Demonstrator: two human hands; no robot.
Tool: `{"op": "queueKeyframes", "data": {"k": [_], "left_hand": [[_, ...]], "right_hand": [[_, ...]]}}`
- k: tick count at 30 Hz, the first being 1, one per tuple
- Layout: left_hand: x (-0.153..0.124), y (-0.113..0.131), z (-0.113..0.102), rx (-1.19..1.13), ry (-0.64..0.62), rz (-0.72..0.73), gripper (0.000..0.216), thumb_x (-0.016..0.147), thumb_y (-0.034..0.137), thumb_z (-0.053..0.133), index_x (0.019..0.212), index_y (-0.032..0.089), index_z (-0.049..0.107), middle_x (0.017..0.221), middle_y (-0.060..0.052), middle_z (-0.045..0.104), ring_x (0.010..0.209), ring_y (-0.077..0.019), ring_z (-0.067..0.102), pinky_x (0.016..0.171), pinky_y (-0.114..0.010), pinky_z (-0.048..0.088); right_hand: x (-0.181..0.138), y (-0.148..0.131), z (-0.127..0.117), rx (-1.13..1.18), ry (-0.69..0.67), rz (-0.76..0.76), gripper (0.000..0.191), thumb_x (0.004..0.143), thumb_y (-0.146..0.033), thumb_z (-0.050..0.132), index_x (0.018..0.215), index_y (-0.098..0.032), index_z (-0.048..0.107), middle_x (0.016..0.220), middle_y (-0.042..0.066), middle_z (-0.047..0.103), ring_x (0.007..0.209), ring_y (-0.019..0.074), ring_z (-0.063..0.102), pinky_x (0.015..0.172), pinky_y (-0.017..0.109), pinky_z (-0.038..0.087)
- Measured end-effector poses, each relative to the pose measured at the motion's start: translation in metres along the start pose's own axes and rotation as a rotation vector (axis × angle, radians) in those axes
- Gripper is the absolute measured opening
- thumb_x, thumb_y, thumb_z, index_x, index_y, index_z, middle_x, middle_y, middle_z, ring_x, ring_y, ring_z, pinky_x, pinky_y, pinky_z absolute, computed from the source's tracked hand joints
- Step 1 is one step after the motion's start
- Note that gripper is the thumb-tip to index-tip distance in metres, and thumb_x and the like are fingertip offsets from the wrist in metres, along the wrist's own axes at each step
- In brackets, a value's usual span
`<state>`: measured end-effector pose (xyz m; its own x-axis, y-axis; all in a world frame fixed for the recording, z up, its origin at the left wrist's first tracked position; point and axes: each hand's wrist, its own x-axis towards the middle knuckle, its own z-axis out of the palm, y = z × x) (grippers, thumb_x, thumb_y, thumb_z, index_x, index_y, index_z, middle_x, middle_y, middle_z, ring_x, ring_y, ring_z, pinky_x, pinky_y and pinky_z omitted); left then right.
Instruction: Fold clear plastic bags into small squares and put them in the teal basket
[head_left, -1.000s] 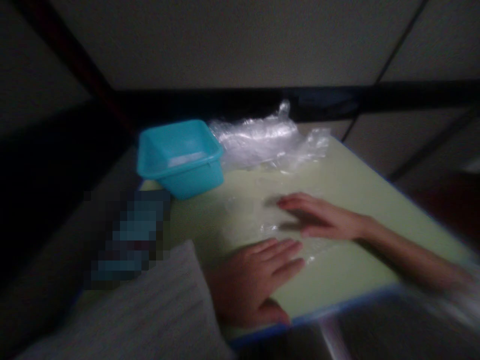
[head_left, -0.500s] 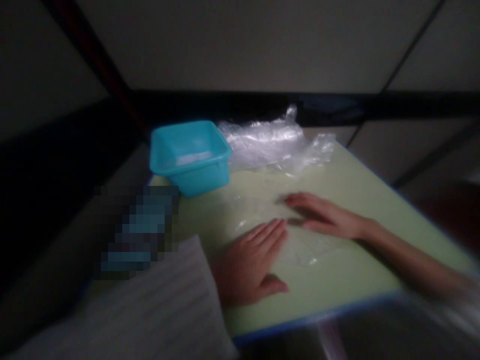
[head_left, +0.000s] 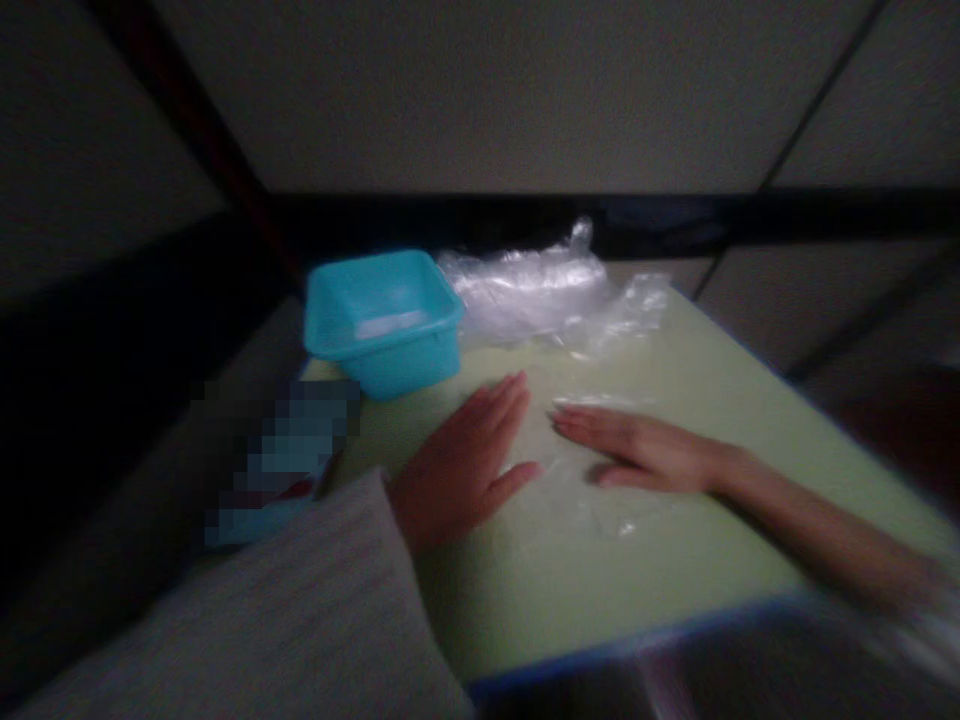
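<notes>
A thin clear plastic bag [head_left: 577,500] lies flat on the pale green tabletop [head_left: 675,560]. My left hand [head_left: 472,455], in a light ribbed sleeve, rests palm down over the bag's left side with its fingers stretched out and thumb apart. From the right, my right hand [head_left: 637,445] lies palm down on the bag, fingers straight and thumb spread. The two hands are a short way apart, and neither grips anything. The bag's outline is faint, and part of it is hidden under the hands.
A turquoise plastic basket [head_left: 409,362] stands at the back left with something pale inside. Beside it lies a crumpled heap of clear plastic [head_left: 532,295]. A blurred-out flat object [head_left: 292,450] lies at the left edge. Behind the table rises a wall [head_left: 510,100].
My left hand has slid away from me and a little left across the bag. My right hand has shifted slightly left and flattened more.
</notes>
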<state>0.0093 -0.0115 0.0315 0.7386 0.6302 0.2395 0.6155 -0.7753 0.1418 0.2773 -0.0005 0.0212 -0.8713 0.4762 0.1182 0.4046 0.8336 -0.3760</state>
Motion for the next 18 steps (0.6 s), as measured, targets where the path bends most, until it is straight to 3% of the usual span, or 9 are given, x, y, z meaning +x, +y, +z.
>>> {"op": "queueKeyframes", "data": {"k": [9,13,18], "left_hand": [[0.001,-0.023,0.007,0.074,0.037,-0.036,0.054,0.096,0.042,0.023,0.133,0.004,0.034,0.145,-0.020,0.030,0.137,-0.0254,0.020,0.110,-0.045,0.023],[-0.001,-0.037,0.021,-0.004,0.056,-0.069,0.050,0.096,0.039,0.026,0.129,0.004,0.040,0.142,-0.020,0.035,0.136,-0.0250,0.025,0.109,-0.044,0.027],[0.001,-0.051,0.039,-0.171,0.095,-0.043,0.037,0.097,0.026,0.027,0.126,0.013,0.044,0.133,-0.012,0.049,0.132,-0.0200,0.033,0.108,-0.042,0.031]], "right_hand": [[0.002,-0.006,0.003,-0.024,-0.082,-0.020,0.069,0.090,-0.040,0.049,0.144,-0.011,0.017,0.150,0.011,0.020,0.138,0.0182,0.014,0.114,0.038,0.017],[0.005,-0.014,0.004,-0.022,-0.098,-0.059,0.072,0.089,-0.040,0.050,0.145,-0.010,0.016,0.149,0.013,0.020,0.138,0.0187,0.014,0.114,0.037,0.017],[0.009,-0.022,0.006,-0.011,-0.120,-0.109,0.074,0.089,-0.040,0.051,0.145,-0.011,0.013,0.149,0.013,0.021,0.138,0.0202,0.015,0.113,0.038,0.019]]}}
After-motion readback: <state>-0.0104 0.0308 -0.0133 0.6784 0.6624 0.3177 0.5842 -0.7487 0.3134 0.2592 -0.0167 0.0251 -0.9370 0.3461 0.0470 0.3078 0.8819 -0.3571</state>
